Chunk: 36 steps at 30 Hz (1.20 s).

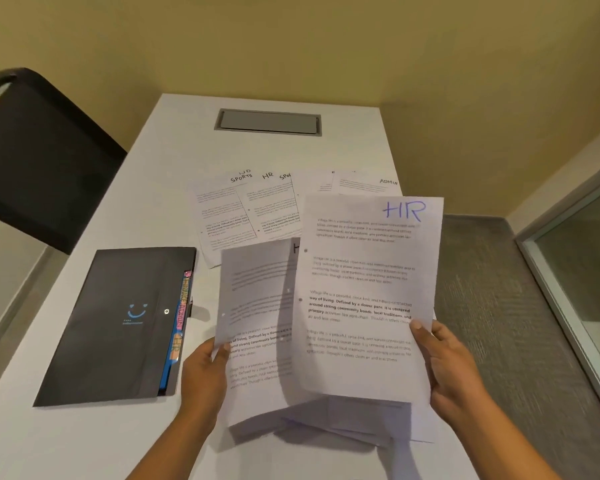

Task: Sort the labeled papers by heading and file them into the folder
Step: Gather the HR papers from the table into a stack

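Note:
My right hand (454, 372) holds up a printed sheet headed HR in blue (368, 296) by its right edge. My left hand (205, 368) grips the left edge of a second sheet (257, 327), partly hidden behind the first. More sheets (343, 424) lie flat beneath them near the table's front. Several sheets headed SPORTS, HR and ADMIN (250, 209) are fanned out on the table further back. A black folder (118, 323) with a blue smiley lies shut at the left, with coloured tabs (179, 323) showing at its right edge.
The white table (194, 140) has a grey cable hatch (269, 121) at the back. A black chair (39, 157) stands at the left. Grey carpet (499, 306) and a glass partition (575, 271) lie to the right.

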### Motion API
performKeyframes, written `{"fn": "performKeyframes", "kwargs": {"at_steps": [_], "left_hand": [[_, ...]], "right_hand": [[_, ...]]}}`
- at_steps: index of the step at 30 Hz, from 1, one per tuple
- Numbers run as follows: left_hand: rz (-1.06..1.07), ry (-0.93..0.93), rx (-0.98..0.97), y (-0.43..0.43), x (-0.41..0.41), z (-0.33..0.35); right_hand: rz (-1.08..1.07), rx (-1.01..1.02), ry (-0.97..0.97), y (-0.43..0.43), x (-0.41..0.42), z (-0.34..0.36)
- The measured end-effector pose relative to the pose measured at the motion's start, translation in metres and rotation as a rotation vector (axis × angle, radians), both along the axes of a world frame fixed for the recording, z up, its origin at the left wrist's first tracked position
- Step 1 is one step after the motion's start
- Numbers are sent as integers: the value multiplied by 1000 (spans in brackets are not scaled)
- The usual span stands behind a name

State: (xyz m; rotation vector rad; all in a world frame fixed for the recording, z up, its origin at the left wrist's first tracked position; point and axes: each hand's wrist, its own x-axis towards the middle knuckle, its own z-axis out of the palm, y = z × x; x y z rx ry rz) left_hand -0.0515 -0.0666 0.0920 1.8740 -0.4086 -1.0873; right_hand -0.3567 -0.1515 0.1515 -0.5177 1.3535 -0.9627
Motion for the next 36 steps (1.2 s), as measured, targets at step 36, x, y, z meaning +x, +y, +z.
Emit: {"fn": "performKeyframes", "kwargs": {"at_steps": [36], "left_hand": [[-173,183,-89,-14,-6,25]], "right_hand": [[440,-105,295,15,39,-19]]}}
